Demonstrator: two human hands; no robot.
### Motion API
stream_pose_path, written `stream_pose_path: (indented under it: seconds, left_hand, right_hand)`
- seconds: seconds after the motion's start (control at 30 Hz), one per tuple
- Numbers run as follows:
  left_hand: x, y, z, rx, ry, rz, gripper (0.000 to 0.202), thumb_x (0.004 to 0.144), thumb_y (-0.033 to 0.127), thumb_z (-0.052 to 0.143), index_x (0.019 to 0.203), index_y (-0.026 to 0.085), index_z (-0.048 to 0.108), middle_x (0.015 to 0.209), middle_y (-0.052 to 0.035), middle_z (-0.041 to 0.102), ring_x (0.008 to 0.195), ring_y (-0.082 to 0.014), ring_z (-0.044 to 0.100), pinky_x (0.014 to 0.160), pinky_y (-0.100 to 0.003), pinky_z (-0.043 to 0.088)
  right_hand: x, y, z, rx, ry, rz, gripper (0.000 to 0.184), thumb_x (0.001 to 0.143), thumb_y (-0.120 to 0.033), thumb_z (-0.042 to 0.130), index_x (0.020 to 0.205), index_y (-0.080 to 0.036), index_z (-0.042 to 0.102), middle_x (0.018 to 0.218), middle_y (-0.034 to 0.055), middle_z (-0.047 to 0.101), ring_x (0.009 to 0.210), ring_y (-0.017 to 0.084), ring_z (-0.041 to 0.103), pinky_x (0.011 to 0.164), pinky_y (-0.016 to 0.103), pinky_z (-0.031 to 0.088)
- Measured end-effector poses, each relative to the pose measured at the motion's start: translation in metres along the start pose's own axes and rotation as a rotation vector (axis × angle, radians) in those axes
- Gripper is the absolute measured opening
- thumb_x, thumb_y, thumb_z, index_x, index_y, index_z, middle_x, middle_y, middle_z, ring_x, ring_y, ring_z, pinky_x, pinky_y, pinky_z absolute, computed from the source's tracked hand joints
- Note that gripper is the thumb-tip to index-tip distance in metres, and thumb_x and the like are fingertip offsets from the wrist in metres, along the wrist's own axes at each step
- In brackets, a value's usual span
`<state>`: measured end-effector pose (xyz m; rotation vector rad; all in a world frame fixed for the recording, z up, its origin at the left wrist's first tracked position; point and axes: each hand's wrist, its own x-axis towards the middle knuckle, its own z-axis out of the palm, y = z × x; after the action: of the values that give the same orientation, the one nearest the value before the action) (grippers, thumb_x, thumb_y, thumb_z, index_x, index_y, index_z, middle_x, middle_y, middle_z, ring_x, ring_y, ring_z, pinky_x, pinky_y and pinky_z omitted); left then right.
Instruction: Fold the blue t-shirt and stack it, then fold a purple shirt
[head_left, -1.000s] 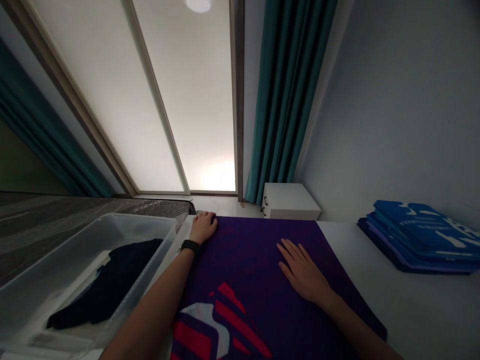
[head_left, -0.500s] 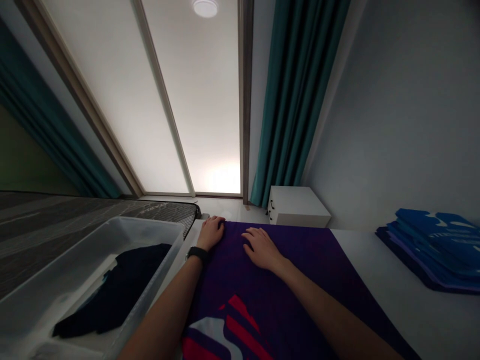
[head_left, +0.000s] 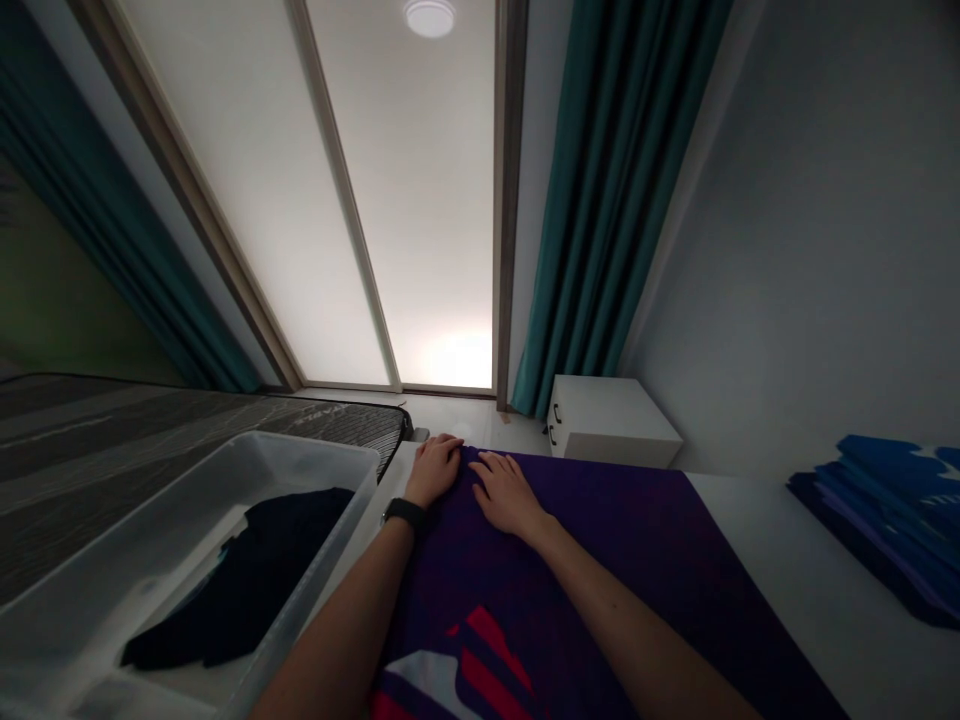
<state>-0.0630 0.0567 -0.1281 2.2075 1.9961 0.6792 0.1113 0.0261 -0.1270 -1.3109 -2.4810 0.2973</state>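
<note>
A purple garment [head_left: 637, 540] with a red and white print lies spread flat on a white table [head_left: 810, 600]. My left hand [head_left: 436, 468], with a black watch on its wrist, rests curled on the garment's far left corner, its fingers closed on the edge of the cloth. Right beside it, my right hand [head_left: 504, 493] lies on the cloth with its fingers spread flat. The two hands almost touch.
A clear plastic bin [head_left: 247, 560] with a dark garment [head_left: 247, 590] in it stands at the left. A stack of folded blue garments [head_left: 892, 510] lies at the right edge. Beyond the table are a white cabinet [head_left: 611, 430], teal curtains and a window.
My right hand has slid left across the purple garment, from its middle to beside my left hand. My left hand has stayed on the corner. The view has shifted slightly.
</note>
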Motion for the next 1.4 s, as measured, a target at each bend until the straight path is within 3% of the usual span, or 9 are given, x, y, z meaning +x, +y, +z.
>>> stream_pose_path:
  seconds: [0.13, 0.3, 0.67, 1.0, 1.23, 1.4]
  left_hand:
    - [0.000, 0.000, 0.000, 0.064, 0.061, -0.111, 0.036, 0.091, 0.023, 0.040, 0.120, 0.022, 0.063, 0.120, -0.0087, 0.064, 0.116, -0.0270, 0.053, 0.105, -0.047, 0.032]
    - [0.001, -0.002, 0.002, 0.143, 0.017, -0.121, 0.030, 0.093, 0.030, 0.042, 0.106, 0.024, 0.068, 0.112, -0.0085, 0.067, 0.114, -0.0276, 0.054, 0.107, -0.049, 0.027]
    - [0.007, -0.010, -0.003, 0.147, 0.012, -0.135, 0.024, 0.095, 0.031, 0.045, 0.099, 0.023, 0.067, 0.105, -0.0072, 0.064, 0.103, -0.0219, 0.058, 0.094, -0.034, 0.036]
    - [0.006, -0.012, -0.002, 0.090, 0.067, -0.125, 0.022, 0.096, 0.028, 0.044, 0.095, 0.021, 0.065, 0.100, -0.0075, 0.064, 0.098, -0.0221, 0.059, 0.089, -0.034, 0.038]
    - [0.008, -0.010, -0.002, -0.092, 0.108, -0.047, 0.022, 0.094, 0.027, 0.042, 0.094, 0.018, 0.063, 0.101, -0.0075, 0.062, 0.094, -0.0185, 0.060, 0.084, -0.030, 0.045]
    - [0.003, -0.003, -0.010, -0.571, 0.011, 0.066, 0.022, 0.087, 0.036, 0.048, 0.082, 0.019, 0.061, 0.082, -0.0017, 0.063, 0.077, -0.0164, 0.058, 0.074, -0.027, 0.047]
  right_hand:
    - [-0.004, 0.000, 0.001, -0.011, 0.052, -0.024, 0.044, 0.096, -0.029, 0.036, 0.135, -0.019, 0.051, 0.145, 0.0100, 0.046, 0.136, 0.023, 0.036, 0.116, 0.044, 0.020]
    - [-0.007, -0.001, -0.002, -0.017, 0.040, -0.023, 0.043, 0.096, -0.029, 0.035, 0.135, -0.019, 0.051, 0.145, 0.0097, 0.047, 0.136, 0.022, 0.036, 0.116, 0.043, 0.019]
    - [-0.006, -0.001, 0.000, 0.010, 0.047, -0.026, 0.043, 0.095, -0.027, 0.038, 0.135, -0.017, 0.052, 0.145, 0.0108, 0.046, 0.137, 0.024, 0.036, 0.117, 0.044, 0.019]
    - [-0.008, -0.002, -0.002, 0.036, 0.001, -0.033, 0.044, 0.094, -0.027, 0.042, 0.136, -0.017, 0.051, 0.147, 0.0117, 0.044, 0.138, 0.026, 0.034, 0.116, 0.047, 0.019]
    - [-0.009, -0.003, 0.004, 0.023, 0.053, -0.048, 0.042, 0.094, -0.026, 0.043, 0.134, -0.017, 0.053, 0.144, 0.0130, 0.047, 0.137, 0.026, 0.036, 0.115, 0.048, 0.021]
    - [-0.008, -0.008, 0.006, 0.023, 0.217, -0.012, 0.035, 0.091, -0.021, 0.046, 0.122, -0.015, 0.060, 0.150, 0.0141, 0.038, 0.142, 0.027, 0.027, 0.116, 0.046, 0.022]
